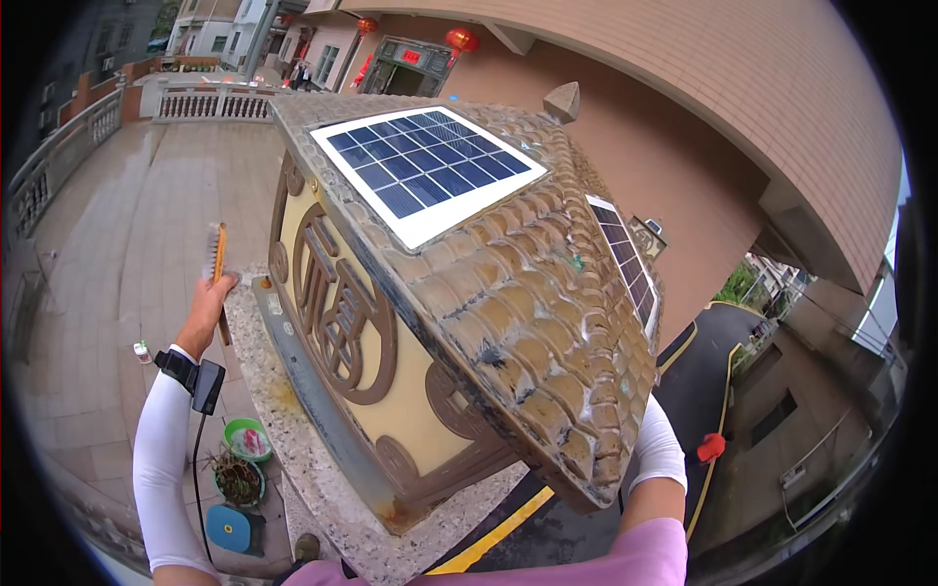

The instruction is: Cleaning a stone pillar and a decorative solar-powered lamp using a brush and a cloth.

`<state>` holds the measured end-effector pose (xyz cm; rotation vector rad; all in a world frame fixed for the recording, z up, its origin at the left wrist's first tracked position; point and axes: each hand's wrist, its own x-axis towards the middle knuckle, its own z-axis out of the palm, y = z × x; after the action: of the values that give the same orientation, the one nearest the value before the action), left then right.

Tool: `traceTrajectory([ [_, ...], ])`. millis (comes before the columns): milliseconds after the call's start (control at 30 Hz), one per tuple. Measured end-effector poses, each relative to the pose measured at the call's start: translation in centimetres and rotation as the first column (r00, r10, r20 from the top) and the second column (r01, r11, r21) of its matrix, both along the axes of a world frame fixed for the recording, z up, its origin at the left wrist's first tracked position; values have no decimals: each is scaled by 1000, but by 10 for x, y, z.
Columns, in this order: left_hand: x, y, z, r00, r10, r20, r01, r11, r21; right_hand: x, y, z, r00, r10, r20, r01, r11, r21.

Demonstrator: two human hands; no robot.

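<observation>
A post lantern [432, 322] with a brown tile-patterned roof stands on a speckled granite pillar top [286, 395] before me. A white-framed solar panel [429, 165] sits on its near roof slope, and another solar panel [624, 260] lies on the right slope. Scuffs and whitish residue mark the roof. My left hand [209, 297] grips a wooden-handled brush [220, 253], bristles facing left, beside the lantern's left end. My right arm reaches behind the lantern's right side; the right hand is hidden.
Below left are a green basin [248, 439] with a pink and white item, a pot of dry plants [239, 480], a blue stool [234, 527] and a white bottle [142, 352]. A balustrade [212, 102] edges the tiled terrace. Right lies a road [696, 373] with a person in red.
</observation>
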<state>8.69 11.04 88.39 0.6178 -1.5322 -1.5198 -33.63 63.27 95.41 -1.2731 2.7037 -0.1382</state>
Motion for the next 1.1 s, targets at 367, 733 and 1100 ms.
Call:
traceTrajectory([
  [367, -3, -12, -10, 997, -50, 54, 50, 999, 9, 32, 20, 15, 977, 203, -57, -209, 970, -127],
  [733, 1, -14, -8, 996, -48, 72, 51, 998, -37, 139, 93, 4, 998, -24, -63, 9, 972, -234],
  [1100, 1, -6, -4, 1000, -14, -3, 14, 999, -50, 179, 38, 103, 907, 263, 328, 333, 26, -943],
])
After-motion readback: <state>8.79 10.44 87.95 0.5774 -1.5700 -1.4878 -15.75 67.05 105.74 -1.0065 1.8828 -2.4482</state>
